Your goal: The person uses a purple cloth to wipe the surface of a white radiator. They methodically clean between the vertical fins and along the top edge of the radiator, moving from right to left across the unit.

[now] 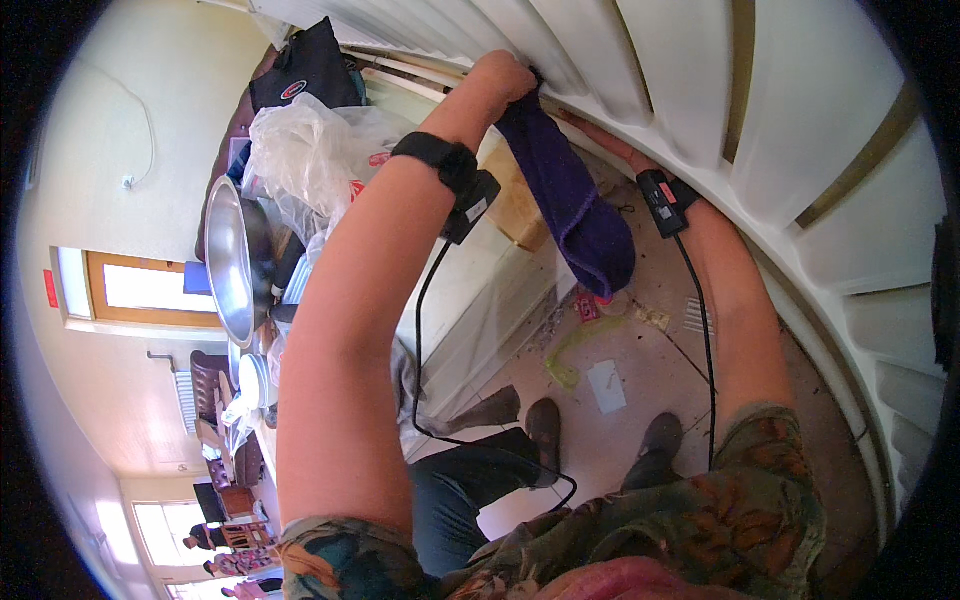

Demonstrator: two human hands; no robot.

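Observation:
My left hand (505, 75) is at the white column radiator (675, 67), gripping the upper end of a dark purple cloth (559, 195); its fingertips are hidden. From that hand the cloth hangs in a long folded strip over the littered floor. My right hand (600, 141) reaches in along the radiator's lower edge, its fingers mostly out of sight behind the metal. Both wrists wear black straps with a small box, the left box (472, 208) and the right box (663, 204), each trailing a black cable.
Left of my arm, a clear plastic bag (300, 150), a black bag (307, 67) and a steel basin (231, 262) crowd together. White paper (607, 386), a yellow-green strip (562, 360) and a red wrapper (586, 306) litter the floor. Several people (225, 562) are far off.

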